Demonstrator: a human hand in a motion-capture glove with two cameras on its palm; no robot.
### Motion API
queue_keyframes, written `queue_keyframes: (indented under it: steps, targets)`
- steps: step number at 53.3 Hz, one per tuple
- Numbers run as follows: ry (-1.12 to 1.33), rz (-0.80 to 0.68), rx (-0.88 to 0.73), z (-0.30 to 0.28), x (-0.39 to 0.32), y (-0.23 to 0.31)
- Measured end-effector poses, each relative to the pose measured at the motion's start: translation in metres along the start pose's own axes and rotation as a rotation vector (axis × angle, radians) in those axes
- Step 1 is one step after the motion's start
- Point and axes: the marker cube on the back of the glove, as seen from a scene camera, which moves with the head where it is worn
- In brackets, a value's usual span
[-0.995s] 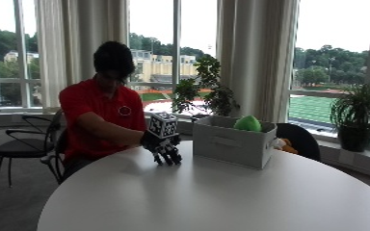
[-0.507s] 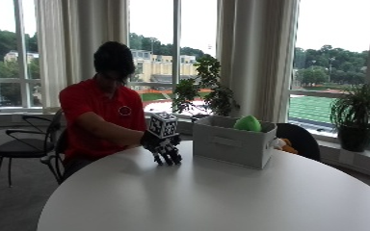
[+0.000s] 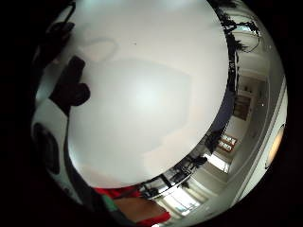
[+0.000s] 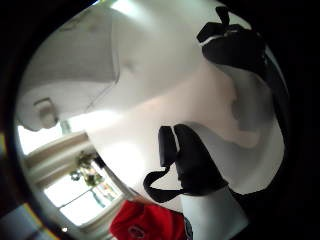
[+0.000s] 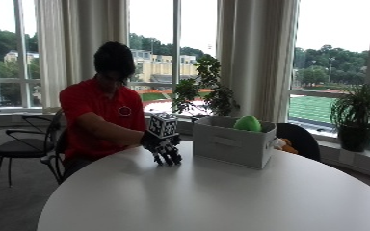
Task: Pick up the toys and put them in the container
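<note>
My gloved right hand (image 5: 165, 149) rests fingertips-down on the white round table (image 5: 204, 197), fingers loosely hanging and holding nothing. Just to its right stands the grey fabric container (image 5: 233, 144), with a green toy (image 5: 248, 123) poking above its rim. No toy lies on the tabletop in the outside view. The thumb side palm view shows the container's grey wall (image 4: 70, 65) close by and my black fingers (image 4: 187, 160) over bare table. In the little finger side palm view only bare tabletop (image 3: 147, 94) and a gloved finger (image 3: 71, 87) appear.
A tan object (image 5: 286, 144) shows behind the container, beside a dark chair back (image 5: 300, 139). Potted plants (image 5: 358, 120) stand on the window sill. A chair (image 5: 18, 144) is at the left of the person.
</note>
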Motion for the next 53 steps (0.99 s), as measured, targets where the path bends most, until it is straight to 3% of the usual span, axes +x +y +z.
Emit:
queue_keyframes:
  steps: [53]
  targets:
    - [-0.005, 0.026, 0.006, 0.0016, -0.0044, 0.0022]
